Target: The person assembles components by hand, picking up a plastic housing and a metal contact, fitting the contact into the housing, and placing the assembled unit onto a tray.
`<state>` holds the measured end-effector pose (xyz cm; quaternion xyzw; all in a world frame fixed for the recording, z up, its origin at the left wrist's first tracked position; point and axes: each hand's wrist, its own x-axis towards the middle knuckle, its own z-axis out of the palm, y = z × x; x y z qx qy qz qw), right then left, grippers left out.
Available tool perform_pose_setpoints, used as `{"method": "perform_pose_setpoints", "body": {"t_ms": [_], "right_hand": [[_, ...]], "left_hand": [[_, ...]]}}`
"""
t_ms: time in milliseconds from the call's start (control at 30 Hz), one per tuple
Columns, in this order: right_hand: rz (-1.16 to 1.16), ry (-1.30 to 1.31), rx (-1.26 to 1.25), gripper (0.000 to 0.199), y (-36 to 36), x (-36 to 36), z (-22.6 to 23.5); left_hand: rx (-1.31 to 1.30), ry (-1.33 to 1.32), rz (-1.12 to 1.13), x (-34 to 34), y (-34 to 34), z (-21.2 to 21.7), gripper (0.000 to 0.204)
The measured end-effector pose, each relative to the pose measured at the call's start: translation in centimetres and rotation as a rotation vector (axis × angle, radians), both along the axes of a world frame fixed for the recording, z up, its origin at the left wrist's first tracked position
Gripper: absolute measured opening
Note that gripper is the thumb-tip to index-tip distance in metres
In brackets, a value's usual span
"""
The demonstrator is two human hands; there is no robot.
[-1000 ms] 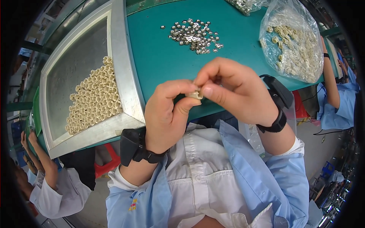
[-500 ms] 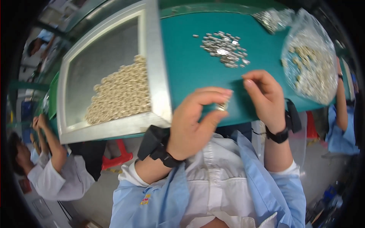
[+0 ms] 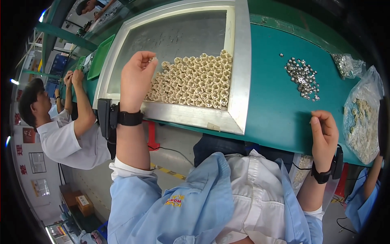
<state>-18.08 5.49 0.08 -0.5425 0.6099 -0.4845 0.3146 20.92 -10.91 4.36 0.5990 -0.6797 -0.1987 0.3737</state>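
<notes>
My left hand [image 3: 136, 81] is raised over the framed tray [image 3: 239, 73], its thumb and forefinger pinched round a small pale part [image 3: 153, 59] that is mostly hidden by the fingertips. Beneath and beside it, many cream cup-shaped pieces [image 3: 199, 79] with scalloped rims stand packed together, openings up. On the right, over the green mat, my right hand [image 3: 325, 136] has its fingers curled and thumb close to the forefinger; whether anything tiny sits between them cannot be made out. Beyond that hand lies a loose pile of small shiny metal parts [image 3: 302, 77].
A clear bag of cream pieces [image 3: 363, 126] lies at the right, with a smaller bag of metal parts [image 3: 347, 66] behind it. A green bin [image 3: 100, 57] stands past the tray's left side. Co-workers sit at left; another person's arm shows at far right.
My left hand has moved left from the mat to above the tray, carrying the small part. My view has swung left. The right hand stays over the mat, fingers still curled.
</notes>
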Motion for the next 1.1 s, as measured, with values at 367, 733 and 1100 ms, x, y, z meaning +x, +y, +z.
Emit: {"method": "perform_pose_setpoints", "body": {"t_ms": [367, 733, 1100], "right_hand": [[0.002, 0.027, -0.008, 0.011, 0.0, 0.5, 0.0], [-0.036, 0.007, -0.058, 0.011, 0.1, 0.5, 0.1], [-0.543, 0.602, -0.279, 0.018, -0.1, -10.1, 4.4]], "left_hand": [[0.146, -0.196, -0.018, 0.6, 0.7, -0.6, 0.027], [-0.179, 0.036, -0.063, -1.8, 2.1, 0.0, 0.025], [-0.142, 0.193, -0.803, -18.3, 12.7, -1.1, 0.016]]}}
